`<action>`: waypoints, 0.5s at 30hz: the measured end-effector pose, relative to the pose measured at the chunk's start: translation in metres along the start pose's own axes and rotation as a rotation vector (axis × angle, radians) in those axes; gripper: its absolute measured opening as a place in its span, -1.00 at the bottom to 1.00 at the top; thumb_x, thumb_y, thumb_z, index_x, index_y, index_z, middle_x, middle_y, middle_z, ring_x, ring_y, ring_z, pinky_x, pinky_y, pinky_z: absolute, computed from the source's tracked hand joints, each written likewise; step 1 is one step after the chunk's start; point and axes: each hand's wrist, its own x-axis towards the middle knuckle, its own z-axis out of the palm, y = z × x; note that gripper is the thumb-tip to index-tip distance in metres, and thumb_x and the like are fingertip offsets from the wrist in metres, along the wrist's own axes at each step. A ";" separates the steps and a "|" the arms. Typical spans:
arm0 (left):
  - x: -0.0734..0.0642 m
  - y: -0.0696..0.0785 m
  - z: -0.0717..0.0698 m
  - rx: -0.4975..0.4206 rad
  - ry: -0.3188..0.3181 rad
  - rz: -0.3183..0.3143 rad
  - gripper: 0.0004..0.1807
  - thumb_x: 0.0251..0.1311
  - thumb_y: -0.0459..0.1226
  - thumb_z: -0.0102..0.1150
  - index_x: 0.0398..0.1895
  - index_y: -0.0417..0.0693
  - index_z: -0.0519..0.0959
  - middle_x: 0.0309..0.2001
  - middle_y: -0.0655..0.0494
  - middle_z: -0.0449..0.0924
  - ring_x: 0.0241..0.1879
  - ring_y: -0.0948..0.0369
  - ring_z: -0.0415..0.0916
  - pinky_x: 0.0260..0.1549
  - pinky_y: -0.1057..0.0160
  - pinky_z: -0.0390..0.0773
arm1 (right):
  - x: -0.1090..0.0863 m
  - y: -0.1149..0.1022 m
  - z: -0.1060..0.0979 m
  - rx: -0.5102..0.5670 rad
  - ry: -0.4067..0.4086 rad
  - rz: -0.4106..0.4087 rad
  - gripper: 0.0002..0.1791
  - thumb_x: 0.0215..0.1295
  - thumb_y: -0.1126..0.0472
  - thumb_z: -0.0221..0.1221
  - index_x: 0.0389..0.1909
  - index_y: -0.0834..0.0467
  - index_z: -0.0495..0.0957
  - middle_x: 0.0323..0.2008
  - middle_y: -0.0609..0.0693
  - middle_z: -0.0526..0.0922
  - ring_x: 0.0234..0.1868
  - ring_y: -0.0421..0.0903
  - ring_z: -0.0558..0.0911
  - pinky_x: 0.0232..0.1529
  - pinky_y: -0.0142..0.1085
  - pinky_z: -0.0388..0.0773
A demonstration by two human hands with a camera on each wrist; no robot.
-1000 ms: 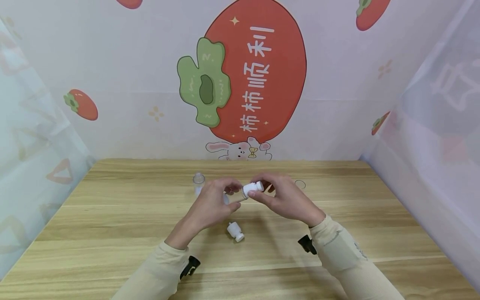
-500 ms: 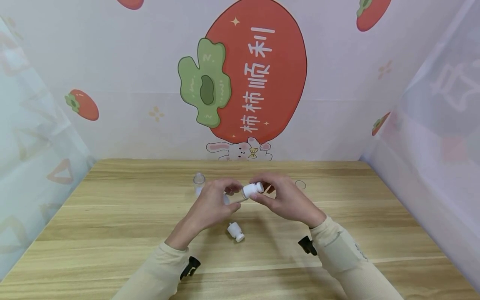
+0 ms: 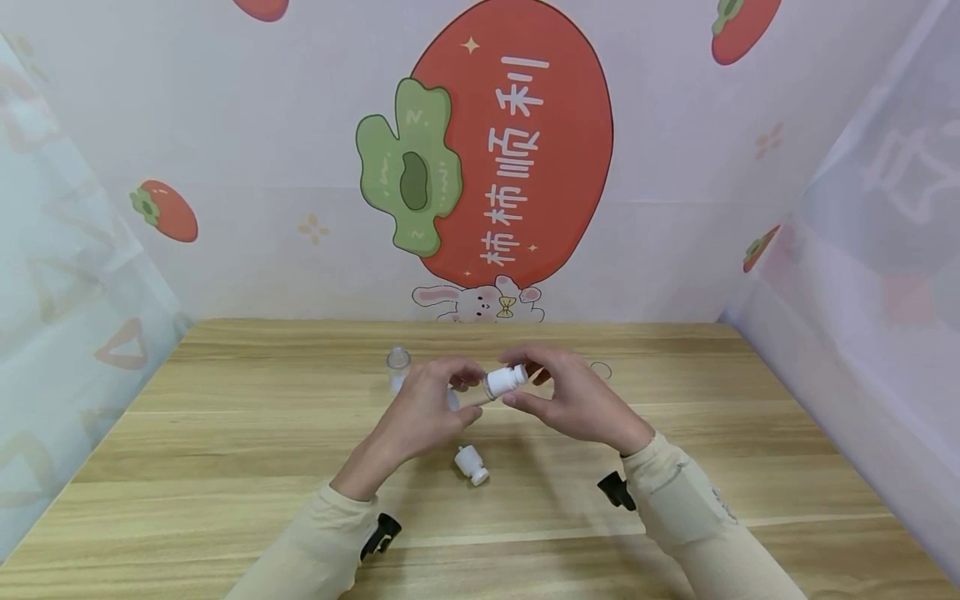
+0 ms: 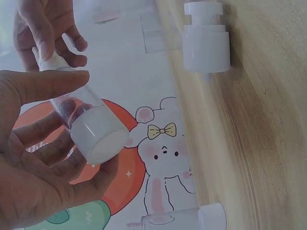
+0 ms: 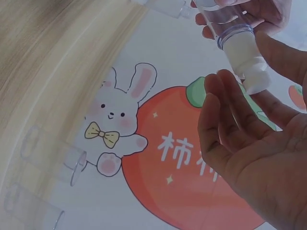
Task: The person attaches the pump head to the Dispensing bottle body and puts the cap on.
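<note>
My left hand grips a clear bottle by its body, tilted above the table. Its white base points back toward the left wrist camera. A white pump head sits on the bottle's other end. Around that end, my right hand has its fingers loosely bent and spread, with thumb and fingers apart from the pump head. Another white pump head lies on the table nearer the person. Beyond the left hand stands a second clear bottle, partly hidden by that hand.
Two clear caps show faintly at the table's far side in the right wrist view; one clear cap's rim appears beyond the right hand. The wooden table meets a printed wall sheet at the back.
My right thumb and fingers have come off the pump head and spread apart around it. The left hand keeps its grip on the bottle, nearly still.
</note>
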 end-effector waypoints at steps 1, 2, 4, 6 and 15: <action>0.000 0.000 0.000 -0.003 0.000 -0.003 -0.63 -0.05 -0.46 0.53 -0.11 -0.17 0.69 -0.21 0.07 0.70 -0.21 0.14 0.61 -0.11 0.13 0.64 | 0.000 0.000 0.000 0.004 0.000 -0.015 -0.60 0.21 0.27 0.44 0.07 0.13 0.61 -0.09 -0.15 0.67 -0.15 -0.06 0.65 -0.10 -0.14 0.63; 0.000 0.000 0.000 -0.003 0.001 -0.002 -0.63 -0.05 -0.47 0.53 -0.11 -0.17 0.68 -0.21 0.07 0.70 -0.21 0.14 0.61 -0.11 0.12 0.64 | 0.000 0.001 0.000 0.008 0.001 -0.028 -0.61 0.20 0.29 0.44 0.05 0.13 0.62 -0.10 -0.16 0.67 -0.16 -0.08 0.64 -0.11 -0.12 0.64; 0.000 0.001 0.000 -0.009 -0.001 -0.008 -0.63 -0.05 -0.47 0.54 -0.11 -0.17 0.68 -0.21 0.06 0.70 -0.20 0.13 0.61 -0.10 0.10 0.64 | 0.000 0.001 0.000 0.018 -0.001 -0.044 -0.64 0.20 0.32 0.43 0.01 0.12 0.63 -0.11 -0.16 0.67 -0.18 -0.11 0.63 -0.12 -0.07 0.64; 0.000 0.001 0.001 -0.015 -0.002 -0.009 -0.63 -0.05 -0.47 0.54 -0.11 -0.17 0.68 -0.20 0.06 0.70 -0.20 0.12 0.61 -0.09 0.06 0.65 | 0.001 0.001 0.000 0.015 0.000 -0.049 -0.66 0.21 0.32 0.42 0.00 0.11 0.63 -0.13 -0.17 0.67 -0.19 -0.14 0.62 -0.13 -0.07 0.64; 0.000 0.002 0.000 -0.015 -0.008 -0.010 -0.63 -0.04 -0.47 0.52 -0.11 -0.17 0.68 -0.21 0.05 0.69 -0.20 0.11 0.60 -0.08 0.01 0.65 | 0.001 -0.002 0.000 0.005 -0.020 0.025 -0.81 0.33 0.18 0.36 -0.07 0.08 0.66 -0.26 -0.20 0.64 -0.24 -0.20 0.60 -0.13 -0.13 0.63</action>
